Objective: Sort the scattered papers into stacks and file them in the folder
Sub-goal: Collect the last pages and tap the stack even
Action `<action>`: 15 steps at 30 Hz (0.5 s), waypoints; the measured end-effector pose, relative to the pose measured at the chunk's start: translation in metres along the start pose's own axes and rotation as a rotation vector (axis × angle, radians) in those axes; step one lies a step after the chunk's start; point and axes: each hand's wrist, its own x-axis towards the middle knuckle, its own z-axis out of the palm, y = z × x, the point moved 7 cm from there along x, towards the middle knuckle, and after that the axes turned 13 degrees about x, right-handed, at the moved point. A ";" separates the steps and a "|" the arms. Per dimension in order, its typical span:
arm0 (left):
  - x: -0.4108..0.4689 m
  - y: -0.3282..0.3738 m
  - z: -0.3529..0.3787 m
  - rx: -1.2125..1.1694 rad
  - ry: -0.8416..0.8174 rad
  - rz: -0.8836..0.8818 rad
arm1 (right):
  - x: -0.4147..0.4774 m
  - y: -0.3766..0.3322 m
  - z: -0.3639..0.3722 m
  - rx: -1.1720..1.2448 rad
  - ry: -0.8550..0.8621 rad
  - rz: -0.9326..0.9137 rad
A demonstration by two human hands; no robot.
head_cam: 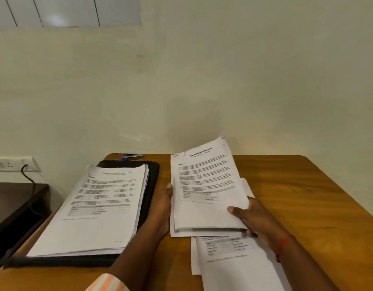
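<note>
Two hands work a sheaf of papers (pixel 204 185) over the middle of a wood-grain desk (pixel 307 196). The sheaf's far end is tilted up off the surface. On my remote feed the right hand (pixel 259 219) pinches the sheaf's near right corner, thumb pressed flat on top and fingers (pixel 252 232) curled beneath. The left hand (pixel 164 204) is set against the sheaf's left edge, thumb straight along it. Its other fingers are hidden under the paper, so I cannot tell whether it grips. Loose white sheets (pixel 233 261), printed with text and small tables, lie flat on the desk below and nearer than the sheaf, overlapping askew. To the left, a thick, squared stack (pixel 93 206) of similar pages rests on a black folder (pixel 153 175) with rounded corners. A metal stapler (pixel 133 156) sits at the desk's far edge, just beyond the folder. A red thread band (pixel 285 241) circles the right wrist, and a striped sleeve (pixel 108 283) shows on the left arm.
</note>
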 end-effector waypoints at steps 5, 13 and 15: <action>0.008 -0.001 0.005 0.194 -0.047 0.093 | 0.000 0.002 0.007 -0.058 0.009 -0.019; -0.014 0.029 0.002 0.211 0.122 0.464 | -0.005 -0.028 -0.002 -0.130 0.147 -0.338; -0.024 0.039 0.002 0.139 0.148 0.558 | -0.012 -0.041 -0.004 -0.077 0.173 -0.446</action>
